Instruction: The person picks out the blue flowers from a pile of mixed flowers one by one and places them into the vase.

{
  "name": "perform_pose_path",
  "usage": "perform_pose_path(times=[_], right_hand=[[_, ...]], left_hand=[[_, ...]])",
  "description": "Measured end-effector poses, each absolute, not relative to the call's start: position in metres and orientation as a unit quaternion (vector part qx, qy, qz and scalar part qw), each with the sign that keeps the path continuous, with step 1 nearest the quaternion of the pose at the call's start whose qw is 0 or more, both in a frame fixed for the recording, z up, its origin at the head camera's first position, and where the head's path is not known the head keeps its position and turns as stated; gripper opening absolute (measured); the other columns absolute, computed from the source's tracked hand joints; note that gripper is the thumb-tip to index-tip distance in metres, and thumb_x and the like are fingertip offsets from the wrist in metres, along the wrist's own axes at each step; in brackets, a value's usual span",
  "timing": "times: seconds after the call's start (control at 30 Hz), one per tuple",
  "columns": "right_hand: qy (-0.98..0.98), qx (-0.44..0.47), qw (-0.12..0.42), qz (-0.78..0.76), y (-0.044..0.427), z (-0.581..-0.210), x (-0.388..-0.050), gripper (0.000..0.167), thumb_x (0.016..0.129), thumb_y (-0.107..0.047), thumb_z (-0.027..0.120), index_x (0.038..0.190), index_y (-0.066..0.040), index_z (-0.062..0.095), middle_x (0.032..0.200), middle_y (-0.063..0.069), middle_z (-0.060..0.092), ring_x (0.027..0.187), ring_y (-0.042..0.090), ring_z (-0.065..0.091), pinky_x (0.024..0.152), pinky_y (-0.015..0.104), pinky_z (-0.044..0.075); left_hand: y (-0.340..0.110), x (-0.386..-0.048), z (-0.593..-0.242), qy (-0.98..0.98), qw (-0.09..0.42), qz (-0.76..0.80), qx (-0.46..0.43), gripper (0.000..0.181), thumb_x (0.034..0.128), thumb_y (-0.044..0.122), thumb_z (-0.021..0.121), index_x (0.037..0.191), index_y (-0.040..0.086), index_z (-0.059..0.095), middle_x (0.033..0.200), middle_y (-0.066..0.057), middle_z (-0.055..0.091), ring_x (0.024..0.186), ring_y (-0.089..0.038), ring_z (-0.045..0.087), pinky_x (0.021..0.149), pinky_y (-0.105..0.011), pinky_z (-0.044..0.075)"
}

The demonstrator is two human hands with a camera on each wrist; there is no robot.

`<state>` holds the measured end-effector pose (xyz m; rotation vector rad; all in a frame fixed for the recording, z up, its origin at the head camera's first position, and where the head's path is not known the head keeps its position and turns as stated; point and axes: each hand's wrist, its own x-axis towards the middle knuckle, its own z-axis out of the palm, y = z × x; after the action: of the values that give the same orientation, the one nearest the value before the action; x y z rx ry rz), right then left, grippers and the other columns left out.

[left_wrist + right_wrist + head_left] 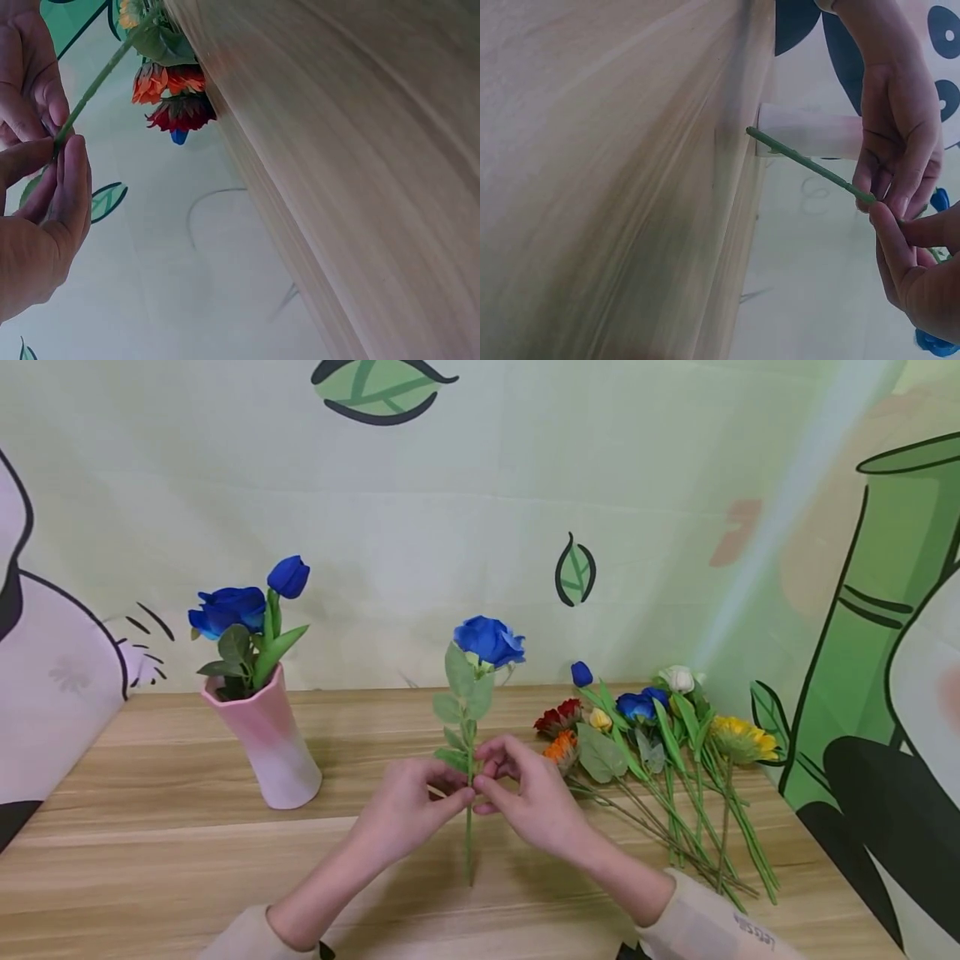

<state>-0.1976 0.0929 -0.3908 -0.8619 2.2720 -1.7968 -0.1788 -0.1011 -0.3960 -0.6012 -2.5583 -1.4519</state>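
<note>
A blue artificial rose (489, 642) stands upright above the table's middle, its green stem (470, 852) pointing down. My left hand (416, 802) pinches that stem between thumb and fingers. Close beside it, my right hand (536, 797) also pinches the stem, just below the leaves. In the left wrist view the stem (97, 82) runs between the fingertips of both hands. The stem's cut end (751, 132) shows free in the right wrist view. To the left stands a pink and white vase (281, 752) holding a blue rose (231, 610) and a blue tulip (288, 577).
At the right of the wooden table (150, 860) lies a pile of artificial flowers, among them a yellow sunflower (742, 739), a white flower (677, 678), an orange flower (561, 747) and a dark red one (558, 717). A printed cloth backdrop (465, 527) hangs behind.
</note>
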Motion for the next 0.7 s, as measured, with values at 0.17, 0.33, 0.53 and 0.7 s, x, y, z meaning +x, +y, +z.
perform_pose_path(times=[0.17,0.33,0.53,0.7], right_hand=[[0.758,-0.292,0.053,-0.581,0.0931,-0.3899,-0.1991,0.025,0.098,0.009,0.061,0.122,0.003,0.057,0.097,0.016,0.06,0.09,0.028,0.069,0.076,0.037,0.061],[0.766,-0.306,0.047,-0.563,0.093,-0.3888,-0.1985,0.03,0.097,0.008,0.063,0.126,0.002,0.058,0.098,0.015,0.062,0.091,0.029,0.069,0.075,0.033,0.061],[0.775,-0.311,0.044,-0.549,0.0951,-0.3864,-0.197,0.031,0.097,0.007,0.063,0.127,0.003,0.057,0.1,0.013,0.063,0.096,0.032,0.067,0.075,0.034,0.061],[0.812,-0.324,0.0,-0.486,0.1008,-0.388,-0.1985,0.029,0.096,0.001,0.067,0.124,-0.002,0.061,0.098,0.005,0.065,0.089,0.019,0.065,0.067,0.032,0.059]], left_hand=[[-0.1009,-0.1788,-0.3958,-0.841,0.08,-0.498,-0.195,0.005,0.0904,0.001,0.076,0.095,0.003,0.076,0.086,-0.001,0.075,0.081,-0.014,0.071,0.07,-0.025,0.059],[-0.1019,-0.1789,-0.3957,-0.84,0.082,-0.508,-0.174,0.008,0.0902,-0.002,0.073,0.094,0.004,0.074,0.085,-0.001,0.073,0.082,-0.015,0.07,0.071,-0.026,0.059],[-0.1032,-0.1796,-0.3965,-0.838,0.083,-0.516,-0.157,0.008,0.0912,-0.003,0.071,0.094,0.004,0.073,0.085,-0.001,0.072,0.084,-0.016,0.069,0.071,-0.027,0.06],[-0.1053,-0.1789,-0.3963,-0.835,0.088,-0.523,-0.147,0.009,0.0915,-0.003,0.071,0.096,0.005,0.073,0.086,-0.001,0.071,0.084,-0.016,0.069,0.071,-0.028,0.06]])
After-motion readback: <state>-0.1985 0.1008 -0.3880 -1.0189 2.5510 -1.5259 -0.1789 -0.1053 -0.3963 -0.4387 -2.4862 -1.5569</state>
